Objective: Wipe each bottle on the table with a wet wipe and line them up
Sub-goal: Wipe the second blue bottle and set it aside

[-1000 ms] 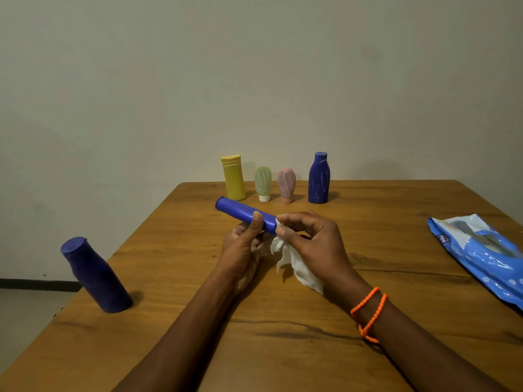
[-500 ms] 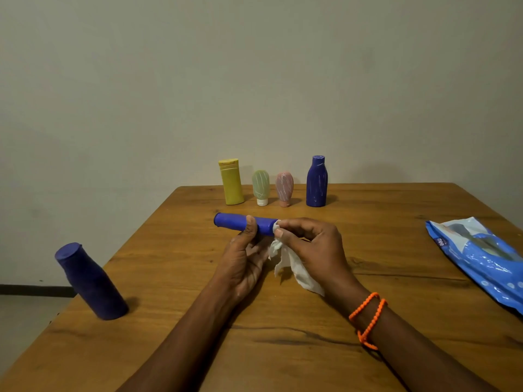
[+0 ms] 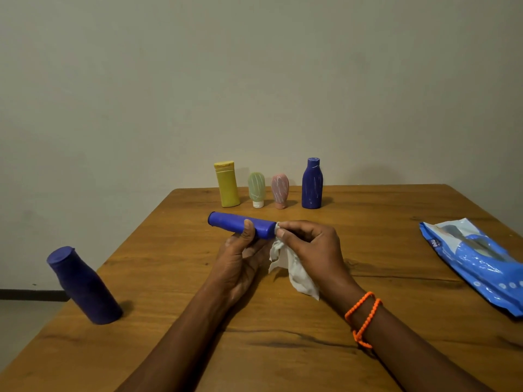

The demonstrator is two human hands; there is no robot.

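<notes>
Smooth cylindrical blue bottle [image 3: 240, 224] meets crumpled white wipe [image 3: 291, 267].

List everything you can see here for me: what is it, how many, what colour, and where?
slim bottle: 1, blue, held sideways above the table
wet wipe: 1, white, at the slim bottle's right end
row bottles: 4, yellow, green, pink, dark blue, upright at the far edge
lone bottle: 1, dark blue, near left edge
wipes pack: 1, blue, right side
table: 1, brown wood
bracelet: orange, right wrist
left hand: grips the slim bottle
right hand: pinches the wet wipe
</notes>
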